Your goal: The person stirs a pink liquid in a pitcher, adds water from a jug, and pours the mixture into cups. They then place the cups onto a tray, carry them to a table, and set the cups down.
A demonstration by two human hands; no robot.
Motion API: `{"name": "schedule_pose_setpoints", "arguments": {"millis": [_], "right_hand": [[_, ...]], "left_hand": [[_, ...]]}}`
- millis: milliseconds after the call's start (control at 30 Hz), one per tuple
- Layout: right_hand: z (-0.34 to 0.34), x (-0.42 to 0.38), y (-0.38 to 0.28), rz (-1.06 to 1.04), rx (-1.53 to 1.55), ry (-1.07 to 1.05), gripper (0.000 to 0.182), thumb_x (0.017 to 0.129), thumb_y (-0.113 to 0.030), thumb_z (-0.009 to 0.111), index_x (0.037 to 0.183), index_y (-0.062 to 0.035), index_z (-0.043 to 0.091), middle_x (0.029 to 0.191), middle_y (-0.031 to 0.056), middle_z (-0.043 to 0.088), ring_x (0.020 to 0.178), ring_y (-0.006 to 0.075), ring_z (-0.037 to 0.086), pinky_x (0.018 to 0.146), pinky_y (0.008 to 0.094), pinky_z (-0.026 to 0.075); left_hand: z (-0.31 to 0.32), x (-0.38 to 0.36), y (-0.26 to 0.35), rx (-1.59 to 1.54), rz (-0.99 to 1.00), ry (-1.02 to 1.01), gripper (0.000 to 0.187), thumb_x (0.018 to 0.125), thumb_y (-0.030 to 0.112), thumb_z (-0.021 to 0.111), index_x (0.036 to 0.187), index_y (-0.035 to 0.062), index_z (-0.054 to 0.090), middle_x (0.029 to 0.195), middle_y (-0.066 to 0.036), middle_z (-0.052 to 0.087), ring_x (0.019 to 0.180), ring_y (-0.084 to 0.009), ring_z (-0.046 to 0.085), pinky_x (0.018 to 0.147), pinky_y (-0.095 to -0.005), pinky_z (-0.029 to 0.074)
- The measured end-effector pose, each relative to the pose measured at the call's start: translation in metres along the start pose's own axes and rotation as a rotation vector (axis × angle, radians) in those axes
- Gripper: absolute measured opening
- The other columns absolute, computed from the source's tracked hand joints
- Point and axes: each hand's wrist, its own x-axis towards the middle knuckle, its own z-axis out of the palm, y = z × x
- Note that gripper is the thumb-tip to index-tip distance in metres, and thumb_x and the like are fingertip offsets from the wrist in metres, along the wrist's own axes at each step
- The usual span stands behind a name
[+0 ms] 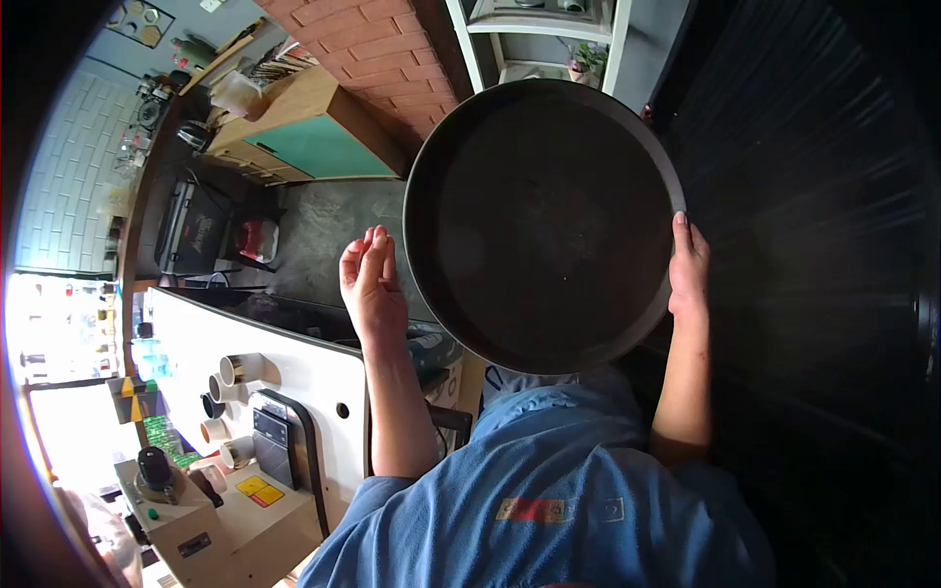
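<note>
A large round dark serving tray (549, 230) with a raised rim fills the middle of the head view, its inner face toward me. My right hand (689, 263) grips its right edge, thumb over the rim and the other fingers mostly behind it. Just off the tray's left edge, my left hand (374, 284) is raised, palm side showing. Its fingers are curled and the thumb is pressed to the fingertips; anything between them is too small to make out. Below the tray is my blue shirt (569, 480).
On the left, a white counter (338, 392) carries several cups (240, 369) and a beige machine (206, 519). Beyond stand a wooden cabinet with a green door (323, 147) and a brick column (368, 49). White shelves (539, 24) are behind the tray; a dark surface (814, 294) borders the right.
</note>
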Motion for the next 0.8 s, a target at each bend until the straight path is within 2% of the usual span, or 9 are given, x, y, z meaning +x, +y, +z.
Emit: {"name": "schedule_pose_setpoints", "arguments": {"millis": [133,233,300,333,367,467,533,800], "right_hand": [[0.025,0.029,-0.013,0.030,-0.058,-0.059,0.043,0.095,-0.045,0.053,0.091,-0.0032,0.060,0.077,-0.0041,0.047,0.074,0.0069,0.037,0.070,0.0232,0.033],[0.050,0.046,-0.021,0.029,-0.067,-0.094,0.042,0.096,-0.045,0.052,0.086,-0.0039,0.058,0.074,-0.0047,0.041,0.072,0.0071,0.032,0.066,0.0234,0.030],[0.071,0.056,-0.026,0.060,-0.089,-0.099,0.040,0.096,-0.044,0.053,0.091,-0.0040,0.060,0.077,-0.0044,0.046,0.074,0.0073,0.037,0.070,0.0228,0.033],[0.083,0.064,-0.026,0.039,-0.089,-0.121,0.041,0.096,-0.042,0.052,0.101,-0.0026,0.063,0.086,-0.0030,0.055,0.082,0.0073,0.045,0.077,0.0232,0.036],[0.094,0.072,-0.026,0.030,-0.097,-0.145,0.041,0.096,-0.042,0.052,0.101,-0.0026,0.063,0.086,-0.0030,0.055,0.082,0.0073,0.045,0.077,0.0232,0.036],[0.139,0.089,-0.036,0.026,-0.050,-0.248,0.043,0.097,-0.039,0.051,0.111,0.0000,0.062,0.100,0.0003,0.061,0.095,0.0075,0.050,0.086,0.0251,0.038],[0.171,0.098,-0.040,-0.001,-0.072,-0.295,0.043,0.097,-0.040,0.051,0.111,0.0000,0.062,0.100,0.0003,0.061,0.095,0.0076,0.050,0.086,0.0248,0.038],[0.311,0.115,-0.042,-0.014,-0.118,-0.521,0.044,0.098,-0.038,0.049,0.110,0.0027,0.061,0.104,0.0052,0.063,0.093,0.0119,0.056,0.084,0.0268,0.043]], "left_hand": [[0.000,0.020,0.003,-0.026,-0.008,0.060,0.018,0.084,-0.005,0.063,0.095,0.0054,0.053,0.104,-0.010,0.063,0.103,-0.0198,0.062,0.093,-0.0308,0.051],[-0.006,0.041,0.002,-0.052,0.062,0.083,0.018,0.085,-0.006,0.062,0.095,0.0053,0.052,0.104,-0.010,0.063,0.102,-0.0201,0.062,0.094,-0.0310,0.051],[-0.012,0.058,0.001,-0.076,0.083,0.137,0.018,0.084,-0.006,0.061,0.095,0.0054,0.052,0.104,-0.011,0.062,0.103,-0.0209,0.062,0.094,-0.0312,0.051],[-0.016,0.067,0.001,-0.095,0.081,0.152,0.018,0.085,-0.006,0.061,0.095,0.0055,0.052,0.105,-0.011,0.062,0.103,-0.0211,0.062,0.095,-0.0312,0.050],[-0.018,0.076,0.002,-0.113,0.080,0.165,0.018,0.085,-0.006,0.061,0.095,0.0055,0.052,0.105,-0.012,0.062,0.103,-0.0212,0.062,0.095,-0.0313,0.050],[-0.029,0.105,0.016,-0.139,0.119,0.223,0.017,0.085,-0.006,0.059,0.095,0.0051,0.051,0.110,-0.014,0.060,0.107,-0.0224,0.061,0.099,-0.0318,0.048],[-0.040,0.123,0.028,-0.164,0.172,0.271,0.017,0.085,-0.006,0.058,0.096,0.0052,0.051,0.113,-0.015,0.060,0.109,-0.0229,0.060,0.102,-0.0324,0.046],[-0.092,0.164,0.080,-0.129,0.305,0.526,0.024,0.085,-0.005,0.062,0.103,0.0034,0.048,0.113,-0.015,0.059,0.108,-0.0226,0.061,0.098,-0.0322,0.050]]}}
